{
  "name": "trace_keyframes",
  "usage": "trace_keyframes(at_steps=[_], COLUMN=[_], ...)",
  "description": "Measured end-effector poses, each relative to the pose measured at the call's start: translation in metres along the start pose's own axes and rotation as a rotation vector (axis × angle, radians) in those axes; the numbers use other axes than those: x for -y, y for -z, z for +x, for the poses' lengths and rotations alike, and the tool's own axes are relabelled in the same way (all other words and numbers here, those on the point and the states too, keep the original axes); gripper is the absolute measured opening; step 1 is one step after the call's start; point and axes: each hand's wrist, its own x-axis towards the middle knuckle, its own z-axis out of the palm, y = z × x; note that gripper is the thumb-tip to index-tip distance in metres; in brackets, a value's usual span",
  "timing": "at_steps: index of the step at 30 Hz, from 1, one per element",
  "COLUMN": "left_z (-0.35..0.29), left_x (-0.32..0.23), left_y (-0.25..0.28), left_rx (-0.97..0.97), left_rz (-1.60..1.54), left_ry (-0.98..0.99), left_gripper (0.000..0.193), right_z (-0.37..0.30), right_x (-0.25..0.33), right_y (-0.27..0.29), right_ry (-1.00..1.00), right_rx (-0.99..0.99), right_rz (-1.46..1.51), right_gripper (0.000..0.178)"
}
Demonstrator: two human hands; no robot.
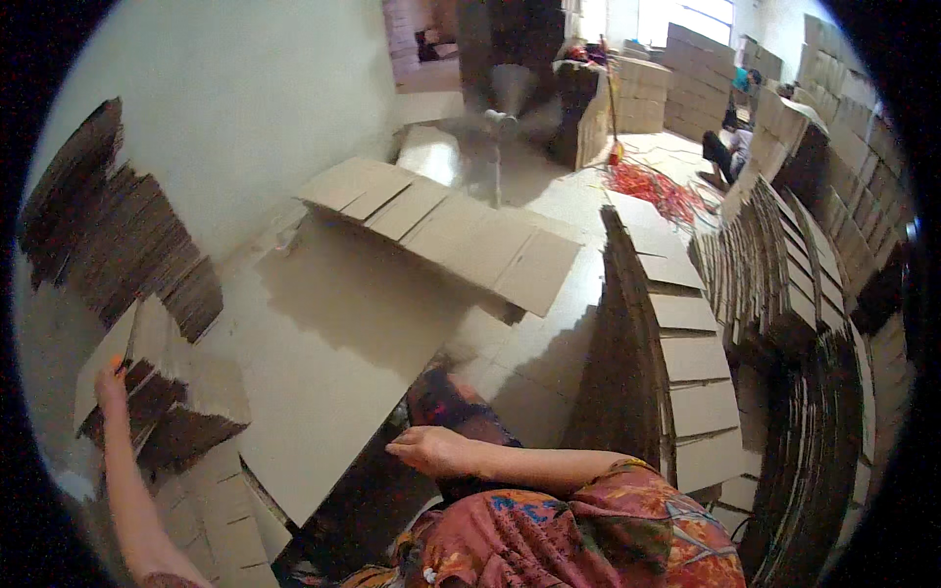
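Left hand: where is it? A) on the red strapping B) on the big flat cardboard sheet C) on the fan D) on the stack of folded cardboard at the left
D: the left hand grips the top of the cardboard stack at the left, while the right hand sits by the edge of the large flat sheet.

Daylight from far windows, dim foreground, soft blur, fisheye-bent dark edges.

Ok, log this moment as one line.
left hand: on cardboard stack | right hand: at big flat sheet edge | fan beyond
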Motion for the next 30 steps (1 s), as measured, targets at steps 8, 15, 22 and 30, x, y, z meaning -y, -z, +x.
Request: trace_keyframes(at_steps=[8, 15, 22, 30], left_z=[-0.008, -0.275, -0.380, -0.338], left_x=[0.079, -0.220, -0.256, -0.129], left_y=[0.028, 0.086, 0.045, 0.002], left_rx=[-0.145, -0.072, 0.168, 0.447], left_rz=[-0.375, -1.381, -0.647, 0.044], left_ry=[0.048, -0.402, -0.836, 0.063], left_gripper=[0.038, 0.058, 0.042, 0.078], right_z=[0.021, 0.030, 0.020, 0.018], right_x=[0.010, 0.020, 0.045, 0.030], right_y=[-0.011, -0.016, 0.009, -0.015], right_ry=[-0.119, -0.196, -0.666, -0.674], right_rx=[0.056, -0.195, -0.233, -0.242], right_rz=[0.125, 0.907, 1.332, 1.257], right_gripper=[0.032, 0.043, 0.034, 0.024])
